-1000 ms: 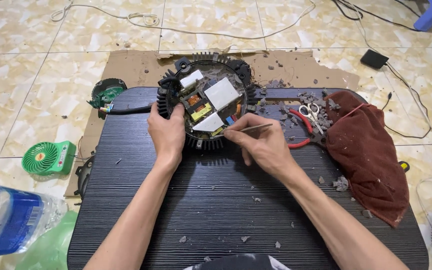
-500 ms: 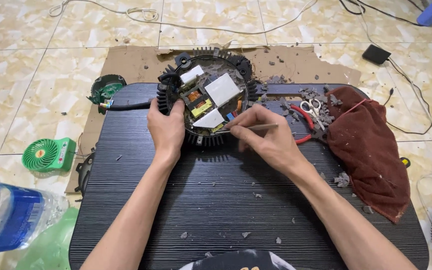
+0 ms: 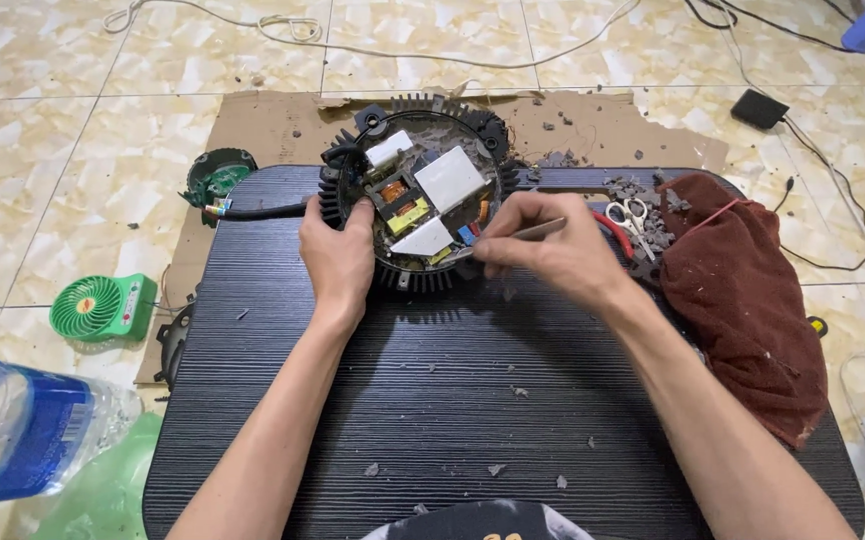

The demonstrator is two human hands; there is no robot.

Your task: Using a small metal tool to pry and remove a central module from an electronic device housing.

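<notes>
Left hand (image 3: 338, 255) clamps the near-left rim of the round finned driver housing (image 3: 415, 200) at the black ribbed panel's (image 3: 433, 400) far end; right hand (image 3: 543, 245) pinches slim metal tweezers (image 3: 513, 236), tip among the circuit components.

The round housing (image 3: 418, 205) is matt black metal with a finned rim. The thin tool (image 3: 513, 236) in the right hand (image 3: 543, 245) is bright metal. The desk (image 3: 433, 400) is a dark, ribbed, matt panel. To the right lies a rough reddish-brown cloth (image 3: 753, 290). Far beneath is torn brown cardboard (image 3: 263, 125) on glossy marbled floor tiles (image 3: 63, 130).
</notes>
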